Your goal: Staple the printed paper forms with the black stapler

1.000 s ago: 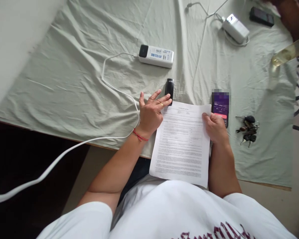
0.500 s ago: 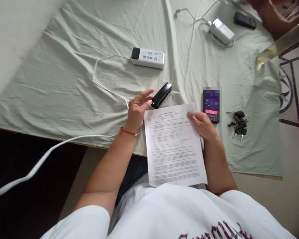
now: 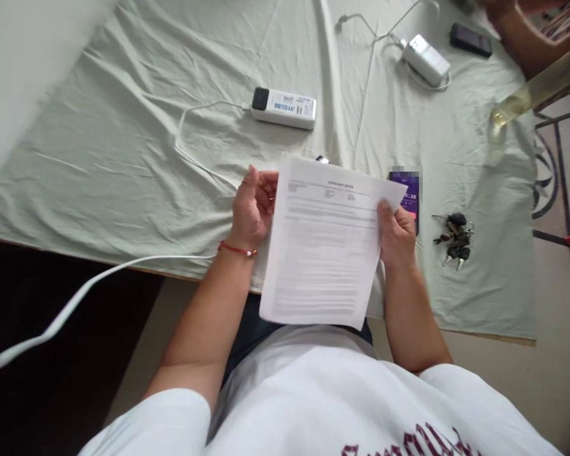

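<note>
My right hand grips the right edge of some printed sheets of paper, thumb on the front face. The sheets are tilted up in front of my body, text toward me. At their left edge is my left hand, thumb raised apart from the loosely bent fingers, palm turned to the paper. Its fingertips are partly hidden by the sheets, and it does not pinch them. Behind the top edge of the paper shows only the end of a black stapler; the rest is covered.
A white power bank with a white cable lies beyond my hands. To the right are a phone, partly covered, and a bunch of keys. A white charger, a dark phone, a bottle and another person's arm are farther back.
The sheets have risen and tipped upright, now covering most of the stapler. My left hand has left the stapler's near end and turned its palm to the paper's edge. My right hand still holds on.
</note>
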### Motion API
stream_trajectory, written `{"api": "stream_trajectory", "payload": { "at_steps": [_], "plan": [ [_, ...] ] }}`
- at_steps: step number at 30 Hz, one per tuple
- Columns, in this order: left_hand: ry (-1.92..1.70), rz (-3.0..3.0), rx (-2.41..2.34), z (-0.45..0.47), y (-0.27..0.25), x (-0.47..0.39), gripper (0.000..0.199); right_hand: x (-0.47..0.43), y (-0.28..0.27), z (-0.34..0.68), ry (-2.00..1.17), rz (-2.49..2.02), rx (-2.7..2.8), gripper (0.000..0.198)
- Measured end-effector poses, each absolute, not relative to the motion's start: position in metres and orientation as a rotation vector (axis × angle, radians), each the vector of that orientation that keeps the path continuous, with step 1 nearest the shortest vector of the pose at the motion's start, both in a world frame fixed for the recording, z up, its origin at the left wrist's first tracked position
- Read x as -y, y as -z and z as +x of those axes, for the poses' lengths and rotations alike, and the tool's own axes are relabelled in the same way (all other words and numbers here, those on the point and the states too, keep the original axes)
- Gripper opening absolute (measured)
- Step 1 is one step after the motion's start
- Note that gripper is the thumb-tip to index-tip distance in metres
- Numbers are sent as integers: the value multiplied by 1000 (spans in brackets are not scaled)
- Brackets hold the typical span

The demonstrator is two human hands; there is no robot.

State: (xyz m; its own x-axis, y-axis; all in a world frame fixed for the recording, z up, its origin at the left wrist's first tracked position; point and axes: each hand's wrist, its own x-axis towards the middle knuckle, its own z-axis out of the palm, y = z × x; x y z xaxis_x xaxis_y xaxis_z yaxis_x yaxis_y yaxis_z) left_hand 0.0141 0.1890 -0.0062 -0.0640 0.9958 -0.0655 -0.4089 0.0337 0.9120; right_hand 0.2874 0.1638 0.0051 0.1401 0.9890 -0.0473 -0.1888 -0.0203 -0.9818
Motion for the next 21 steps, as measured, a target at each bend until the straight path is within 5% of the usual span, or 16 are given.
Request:
{"api": "stream_trajectory", "payload": {
  "at_steps": [10, 21],
  "plan": [
    [-1313, 925, -1020, 14, 2, -183, 37, -161, 0, 274, -1192, -1157, 948, 38],
    [-1591, 791, -1005, 4, 17, -197, 50, -162, 10, 272, -1264, -1130, 1086, 41]
  ]
}}
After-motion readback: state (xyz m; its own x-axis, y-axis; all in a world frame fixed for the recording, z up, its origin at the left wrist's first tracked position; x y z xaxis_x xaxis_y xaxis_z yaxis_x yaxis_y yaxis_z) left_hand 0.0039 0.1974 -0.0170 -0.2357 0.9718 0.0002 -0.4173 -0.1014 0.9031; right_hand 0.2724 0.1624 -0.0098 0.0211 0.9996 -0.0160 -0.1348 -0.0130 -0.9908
